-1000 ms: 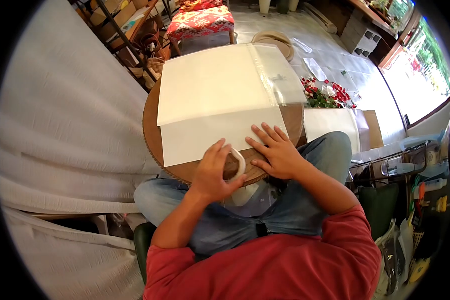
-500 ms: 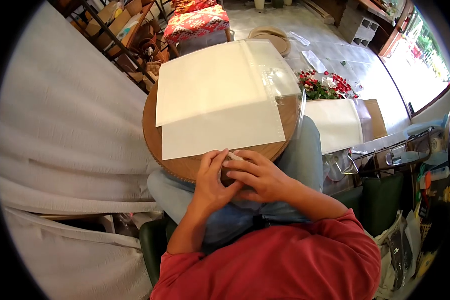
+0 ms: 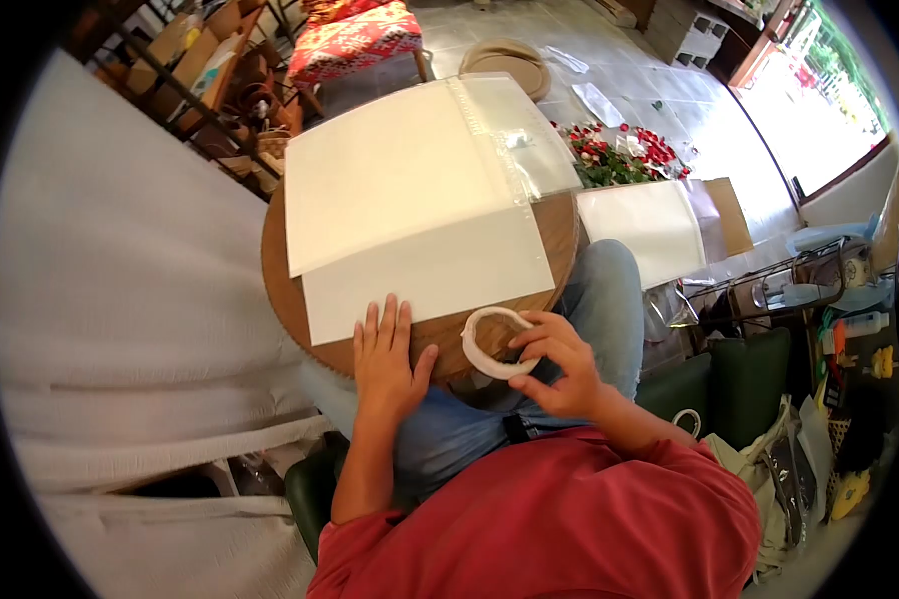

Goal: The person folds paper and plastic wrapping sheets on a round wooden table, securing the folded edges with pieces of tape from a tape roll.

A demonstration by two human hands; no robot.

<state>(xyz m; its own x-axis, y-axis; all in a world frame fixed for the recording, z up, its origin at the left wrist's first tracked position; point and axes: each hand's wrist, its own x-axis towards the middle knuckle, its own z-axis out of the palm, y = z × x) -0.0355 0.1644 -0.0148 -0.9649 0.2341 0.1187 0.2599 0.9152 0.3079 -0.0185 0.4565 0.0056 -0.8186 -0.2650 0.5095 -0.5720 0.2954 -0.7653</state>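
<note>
My right hand (image 3: pixel 557 364) grips a roll of white tape (image 3: pixel 479 357) by its right side, over the near edge of the round wooden table (image 3: pixel 435 334). The roll's open ring faces up toward me. My left hand (image 3: pixel 385 354) lies flat with its fingers stretched, fingertips on the near edge of a white sheet (image 3: pixel 430 285). A larger cream sheet (image 3: pixel 390 180) overlaps that sheet on the far side. Along the right of the cream sheet runs a clear plastic strip (image 3: pixel 539 150).
Red roses (image 3: pixel 624 155) and another white sheet (image 3: pixel 639 230) are right of the table. Behind it stands a chair with a red patterned cover (image 3: pixel 355 45). A wire rack (image 3: pixel 769 280) is at my right, a white curtain (image 3: pixel 140 270) at my left.
My hands have come apart from around the roll. The left has moved onto the white sheet and flattened; the right has carried the tape roll rightward. The view has shifted slightly.
</note>
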